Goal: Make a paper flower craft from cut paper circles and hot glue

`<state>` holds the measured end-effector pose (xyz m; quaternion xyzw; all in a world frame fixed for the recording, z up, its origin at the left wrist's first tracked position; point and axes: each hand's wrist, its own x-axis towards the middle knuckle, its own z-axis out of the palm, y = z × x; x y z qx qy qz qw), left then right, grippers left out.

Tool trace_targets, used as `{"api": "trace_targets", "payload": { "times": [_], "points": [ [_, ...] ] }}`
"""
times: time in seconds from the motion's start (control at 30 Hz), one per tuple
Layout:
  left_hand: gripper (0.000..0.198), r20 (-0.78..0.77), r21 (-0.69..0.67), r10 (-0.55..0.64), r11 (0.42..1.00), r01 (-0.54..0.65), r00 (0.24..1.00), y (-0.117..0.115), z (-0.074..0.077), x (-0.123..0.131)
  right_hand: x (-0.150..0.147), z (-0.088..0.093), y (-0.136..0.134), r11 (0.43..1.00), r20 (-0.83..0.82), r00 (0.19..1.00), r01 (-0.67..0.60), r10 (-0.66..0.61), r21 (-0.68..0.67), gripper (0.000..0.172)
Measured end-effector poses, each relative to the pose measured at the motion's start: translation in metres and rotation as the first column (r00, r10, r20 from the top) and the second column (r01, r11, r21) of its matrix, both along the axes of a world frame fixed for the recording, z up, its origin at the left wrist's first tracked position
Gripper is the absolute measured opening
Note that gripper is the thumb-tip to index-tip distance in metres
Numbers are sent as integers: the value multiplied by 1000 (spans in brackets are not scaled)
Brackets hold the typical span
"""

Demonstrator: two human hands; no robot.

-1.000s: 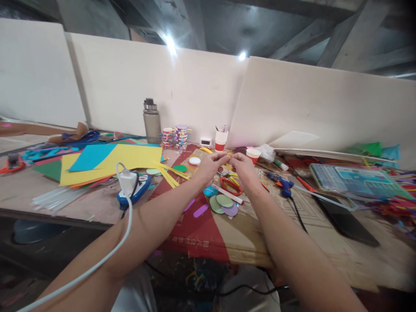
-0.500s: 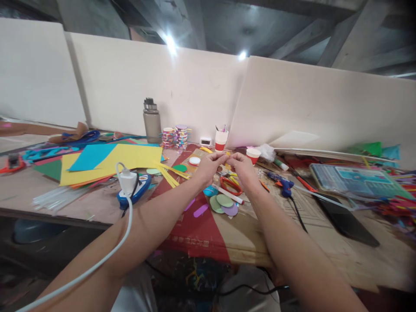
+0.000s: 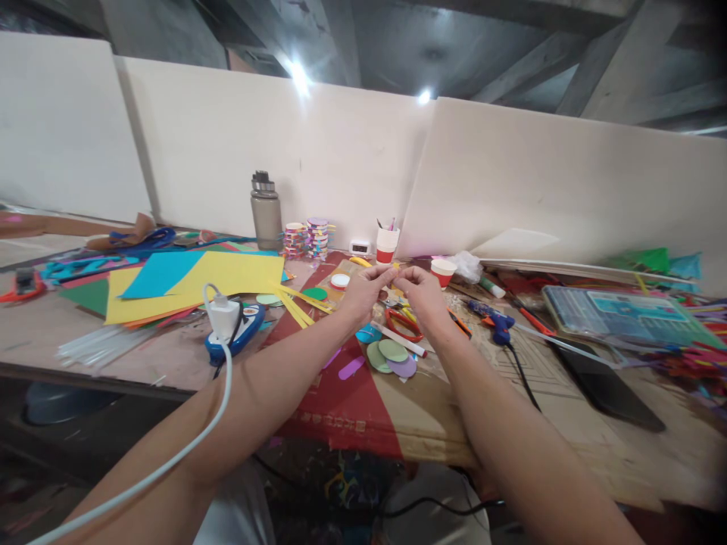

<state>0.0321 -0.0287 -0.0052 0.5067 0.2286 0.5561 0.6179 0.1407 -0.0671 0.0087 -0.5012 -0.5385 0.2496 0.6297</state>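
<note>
My left hand (image 3: 364, 294) and my right hand (image 3: 421, 294) meet fingertip to fingertip above the middle of the table. Both are closed in a pinch. A speck of yellow shows by the fingertips, but what they hold is too small to make out. Beneath and between the hands lie red-handled scissors (image 3: 404, 325) and a white marker with a dark red end (image 3: 397, 340). Nearer to me are green paper discs (image 3: 393, 350) and a purple disc (image 3: 403, 367). Left of them lies a pink paper strip (image 3: 351, 369).
A blue glue gun (image 3: 500, 328) and a black phone (image 3: 610, 386) lie on the right. Coloured paper sheets (image 3: 238, 274) and a power strip (image 3: 250, 324) with a white cable are on the left. A bottle (image 3: 266, 216), disc stacks and paper cups (image 3: 387, 246) stand behind.
The right hand has shifted very slightly, and more of an orange and black tool beside its wrist shows. The hands remain pinched together.
</note>
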Motion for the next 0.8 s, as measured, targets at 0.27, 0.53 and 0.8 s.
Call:
{"api": "trace_targets", "payload": {
  "times": [0.27,0.53,0.8],
  "points": [
    [33,0,18,10,1000,-10,1000,0,2,-1,-1,1,-2,1000,58,998,6,-7,15,13],
    [29,163,-90,-3,996,18,987,2,5,-3,-2,-5,1,998,89,995,-55,52,31,20],
    [28,284,-102,-51,991,83,957,5,5,-4,-9,-4,1,988,-227,962,-151,153,27,36]
  ]
}}
